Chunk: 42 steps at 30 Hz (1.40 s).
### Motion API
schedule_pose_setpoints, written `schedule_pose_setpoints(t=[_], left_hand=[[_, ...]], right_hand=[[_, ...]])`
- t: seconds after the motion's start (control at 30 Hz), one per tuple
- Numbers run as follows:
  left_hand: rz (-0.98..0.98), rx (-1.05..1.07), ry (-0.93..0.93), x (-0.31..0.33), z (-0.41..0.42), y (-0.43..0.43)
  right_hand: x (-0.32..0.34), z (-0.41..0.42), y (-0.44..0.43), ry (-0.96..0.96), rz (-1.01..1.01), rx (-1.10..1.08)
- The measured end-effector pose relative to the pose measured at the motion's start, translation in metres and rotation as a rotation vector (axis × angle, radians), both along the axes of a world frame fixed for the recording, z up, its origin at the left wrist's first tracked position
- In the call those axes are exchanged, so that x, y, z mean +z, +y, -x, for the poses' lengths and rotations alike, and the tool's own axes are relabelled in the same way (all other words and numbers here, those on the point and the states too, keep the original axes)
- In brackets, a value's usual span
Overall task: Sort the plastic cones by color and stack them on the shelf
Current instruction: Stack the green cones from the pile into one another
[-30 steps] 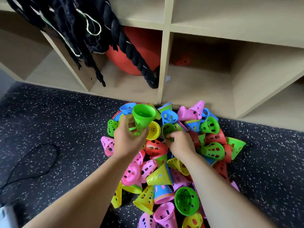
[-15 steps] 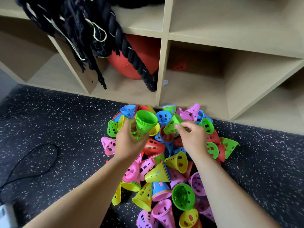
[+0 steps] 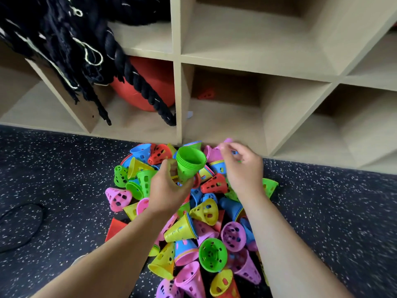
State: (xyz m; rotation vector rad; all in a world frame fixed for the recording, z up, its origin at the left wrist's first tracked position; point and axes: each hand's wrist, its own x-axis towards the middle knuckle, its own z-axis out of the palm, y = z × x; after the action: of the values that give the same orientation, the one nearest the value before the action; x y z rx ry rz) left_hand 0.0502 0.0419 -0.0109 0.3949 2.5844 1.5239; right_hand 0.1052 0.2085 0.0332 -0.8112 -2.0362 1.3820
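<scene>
Your left hand (image 3: 169,190) gripped a nested stack of green cones (image 3: 189,163) near its narrow end, wide mouth tilted up toward 1 o'clock. Your right hand (image 3: 242,168) hovered just at 3 o'clock of the stack, fingers (image 3: 227,147) curled loosely inward; motion blur there, so I cannot tell whether it pinched anything.

The pile of mixed cones (image 3: 193,222) lay on the speckled floor (image 3: 53,168) beneath both hands, reaching from the shelf (image 3: 177,93) edge at 12 o'clock down to 6 o'clock. Colours seen: pink, yellow, blue, red, green. One green cone (image 3: 212,253) lay mouth-up at 6 o'clock of the pile; a pink cone (image 3: 118,196) lay on its side at 9 o'clock.

In the shelf compartment at 12 o'clock, one red cone (image 3: 206,94) sat against the back wall. The compartment at 11 o'clock held a red ball (image 3: 154,82) with black rope (image 3: 137,82) hanging across it. A black cable (image 3: 21,224) looped on the floor at 9 o'clock.
</scene>
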Motion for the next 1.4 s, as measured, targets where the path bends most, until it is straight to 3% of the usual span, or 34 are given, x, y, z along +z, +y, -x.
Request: schedule_pose_setpoints(t=[0.1,0.27,0.4,0.57,0.7,0.83,1.0,1.17,1.3,1.4], left_hand=[[-0.014,0.003,-0.007,-0.004,0.004,0.011],[0.003,-0.006,-0.002,-0.014,0.010,0.023],[0.038,0.013,-0.009,-0.021,0.019,0.030],[0.063,0.021,-0.019,-0.025,0.022,0.034],[0.070,0.020,-0.010,-0.025,0.018,0.035],[0.053,0.007,-0.010,-0.021,0.010,0.032],[0.044,-0.008,-0.014,-0.013,-0.005,0.027],[0.035,-0.061,-0.027,-0.004,-0.028,0.023],[0.010,-0.071,-0.018,0.004,-0.038,0.021],[-0.012,-0.081,-0.011,0.011,-0.042,0.020]], right_hand=[[-0.032,-0.011,0.050,-0.222,-0.104,-0.130],[-0.085,-0.021,0.099,-0.610,-0.393,0.104],[-0.105,-0.006,0.107,-0.626,-0.368,0.140],[-0.109,0.009,0.102,-0.564,-0.488,0.255],[-0.110,0.005,0.101,-0.651,-0.544,0.306],[-0.096,-0.004,0.096,-0.478,-0.599,0.130],[-0.038,-0.011,0.071,-0.107,-0.263,-0.140],[0.014,-0.027,0.032,0.140,-0.230,-0.064],[0.031,-0.040,0.014,0.098,-0.337,0.216],[0.029,-0.054,0.017,0.124,-0.053,0.129]])
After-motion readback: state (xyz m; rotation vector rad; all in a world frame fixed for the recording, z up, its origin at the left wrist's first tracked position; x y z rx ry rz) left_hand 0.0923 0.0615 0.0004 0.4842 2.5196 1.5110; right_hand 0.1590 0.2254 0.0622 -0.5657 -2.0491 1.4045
